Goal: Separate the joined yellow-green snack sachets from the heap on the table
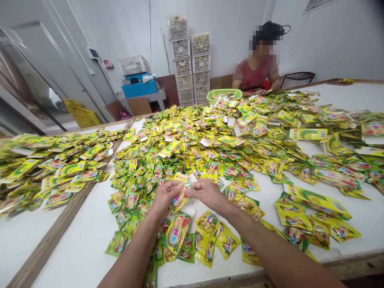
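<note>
My left hand (166, 197) and my right hand (207, 193) meet over the middle of the table. Between them is a small yellow and green carton (179, 203), and a white end flap shows at its top. The fingers of both hands are closed on its upper end and partly cover it. Just below lies another printed carton (179, 233) with a white open end, on top of several packets. Yellow pineapple sachets (205, 245) lie to its right, and green sachets (132, 200) are heaped to the left of my hands.
A wooden strip (64, 224) divides the white table, with flat cartons (70, 170) piled beyond it. A large heap of sachets and cartons (204, 140) spreads ahead. Across the table, a person in a red top (255, 74) sits near a green basket (224, 94). Stacked crates (183, 64) stand behind.
</note>
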{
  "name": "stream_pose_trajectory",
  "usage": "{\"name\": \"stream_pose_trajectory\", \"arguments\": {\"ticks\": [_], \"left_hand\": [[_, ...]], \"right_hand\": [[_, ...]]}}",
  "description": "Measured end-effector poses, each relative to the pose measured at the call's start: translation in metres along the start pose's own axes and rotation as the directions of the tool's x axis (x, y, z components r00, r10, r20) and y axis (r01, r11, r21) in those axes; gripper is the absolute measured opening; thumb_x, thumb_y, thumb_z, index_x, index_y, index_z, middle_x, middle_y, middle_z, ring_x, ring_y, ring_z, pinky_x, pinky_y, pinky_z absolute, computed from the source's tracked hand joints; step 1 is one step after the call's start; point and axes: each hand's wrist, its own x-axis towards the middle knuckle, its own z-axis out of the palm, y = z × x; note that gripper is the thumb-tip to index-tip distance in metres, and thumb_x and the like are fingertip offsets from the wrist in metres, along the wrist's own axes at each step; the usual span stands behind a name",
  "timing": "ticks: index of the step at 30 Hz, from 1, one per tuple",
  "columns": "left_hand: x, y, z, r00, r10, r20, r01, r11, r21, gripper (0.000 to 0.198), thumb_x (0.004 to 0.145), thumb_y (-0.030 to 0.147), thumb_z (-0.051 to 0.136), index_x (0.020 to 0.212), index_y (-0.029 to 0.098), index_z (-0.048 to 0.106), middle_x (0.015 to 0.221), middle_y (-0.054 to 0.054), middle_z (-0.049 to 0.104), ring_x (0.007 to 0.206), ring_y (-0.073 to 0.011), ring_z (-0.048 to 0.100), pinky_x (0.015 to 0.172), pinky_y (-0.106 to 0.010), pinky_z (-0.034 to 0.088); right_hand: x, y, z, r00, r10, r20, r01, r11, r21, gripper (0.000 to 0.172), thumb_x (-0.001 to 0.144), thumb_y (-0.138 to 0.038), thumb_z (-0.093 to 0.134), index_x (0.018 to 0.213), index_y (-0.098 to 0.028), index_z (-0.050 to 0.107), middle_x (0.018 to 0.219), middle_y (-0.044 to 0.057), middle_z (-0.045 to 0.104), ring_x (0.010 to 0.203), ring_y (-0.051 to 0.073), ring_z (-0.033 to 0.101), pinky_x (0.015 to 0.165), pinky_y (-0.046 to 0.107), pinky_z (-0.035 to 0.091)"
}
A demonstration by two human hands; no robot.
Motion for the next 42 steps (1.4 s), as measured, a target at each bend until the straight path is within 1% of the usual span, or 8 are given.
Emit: {"name": "stream_pose_trajectory", "arguments": {"ticks": [9, 15, 19, 21, 23, 26, 33, 42], "left_hand": [[0.001, 0.002, 0.006, 0.999, 0.006, -0.04, -0.01, 0.996, -0.083, 0.032, 0.054, 0.03, 0.08, 0.079, 0.014, 0.068, 0.063, -0.002, 0.07, 0.055, -0.0135, 0.062, 0.056, -0.023, 0.048], [-0.003, 0.005, 0.008, 0.994, -0.106, -0.013, 0.106, 0.994, 0.009, 0.04, 0.047, 0.028, 0.082, 0.08, 0.014, 0.065, 0.06, -0.001, 0.069, 0.051, -0.0135, 0.061, 0.053, -0.023, 0.047], [-0.011, 0.049, -0.024, 0.978, -0.006, -0.207, 0.088, 0.917, 0.388, 0.045, 0.049, 0.039, 0.079, 0.084, 0.014, 0.064, 0.061, -0.004, 0.068, 0.049, -0.0169, 0.06, 0.048, -0.026, 0.045], [-0.018, 0.087, -0.055, 0.838, 0.301, -0.455, 0.088, 0.748, 0.658, 0.045, 0.057, 0.043, 0.072, 0.092, 0.015, 0.065, 0.067, -0.004, 0.068, 0.056, -0.0199, 0.061, 0.051, -0.03, 0.047], [-0.024, 0.122, -0.083, 0.473, 0.614, -0.632, 0.314, 0.553, 0.772, 0.044, 0.063, 0.036, 0.067, 0.102, 0.016, 0.063, 0.088, -0.006, 0.07, 0.08, -0.0267, 0.064, 0.069, -0.04, 0.05], [-0.027, 0.143, -0.094, 0.158, 0.846, -0.509, 0.454, 0.395, 0.798, 0.068, 0.058, 0.029, 0.071, 0.12, 0.011, 0.051, 0.119, -0.014, 0.059, 0.106, -0.0313, 0.055, 0.088, -0.044, 0.043], [0.004, 0.05, -0.001, 0.89, 0.45, -0.068, 0.001, 0.147, 0.989, 0.02, 0.079, 0.034, 0.051, 0.078, 0.021, 0.066, 0.079, -0.002, 0.07, 0.072, -0.0186, 0.063, 0.065, -0.028, 0.044], [0.059, -0.003, 0.037, 0.97, 0.214, 0.119, -0.084, -0.167, 0.982, 0.027, 0.06, 0.025, 0.073, 0.083, 0.016, 0.062, 0.094, -0.013, 0.064, 0.095, -0.0286, 0.055, 0.072, -0.031, 0.038]], "right_hand": [[0.002, -0.005, 0.006, 0.974, -0.07, -0.217, 0.03, 0.983, -0.182, 0.018, 0.065, -0.037, 0.072, 0.074, -0.022, 0.068, 0.082, 0.003, 0.059, 0.086, 0.021, 0.052, 0.081, 0.035, 0.034], [0.005, 0.002, 0.002, 0.994, -0.048, 0.099, 0.042, 0.997, 0.064, 0.023, 0.076, -0.04, 0.058, 0.071, -0.018, 0.064, 0.066, -0.001, 0.06, 0.067, 0.015, 0.055, 0.062, 0.026, 0.04], [0.015, 0.018, -0.032, 0.985, -0.029, -0.173, 0.006, 0.991, -0.13, 0.021, 0.08, -0.03, 0.05, 0.089, -0.019, 0.065, 0.089, 0.003, 0.068, 0.084, 0.019, 0.06, 0.077, 0.031, 0.043], [0.019, 0.028, -0.048, 0.978, -0.04, -0.205, -0.037, 0.933, -0.358, 0.029, 0.078, -0.024, 0.049, 0.104, -0.02, 0.063, 0.107, 0.007, 0.066, 0.1, 0.022, 0.057, 0.088, 0.036, 0.039], [0.021, 0.038, -0.053, 0.997, -0.023, -0.074, -0.018, 0.858, -0.513, 0.046, 0.075, -0.021, 0.051, 0.121, -0.019, 0.054, 0.125, 0.009, 0.056, 0.115, 0.026, 0.048, 0.095, 0.04, 0.033], [0.022, 0.047, -0.045, 0.993, -0.044, 0.109, 0.106, 0.744, -0.66, 0.052, 0.073, -0.018, 0.052, 0.125, -0.021, 0.051, 0.135, 0.01, 0.046, 0.124, 0.028, 0.039, 0.097, 0.043, 0.029], [0.018, 0.041, -0.036, 0.994, -0.052, 0.091, 0.103, 0.657, -0.747, 0.031, 0.087, -0.022, 0.042, 0.112, -0.023, 0.059, 0.101, 0.007, 0.068, 0.095, 0.021, 0.06, 0.077, 0.027, 0.04], [0.015, 0.039, -0.041, 0.978, -0.128, 0.165, 0.207, 0.69, -0.693, 0.028, 0.078, -0.017, 0.053, 0.104, -0.014, 0.062, 0.106, 0.011, 0.064, 0.104, 0.022, 0.054, 0.088, 0.03, 0.039]]}}
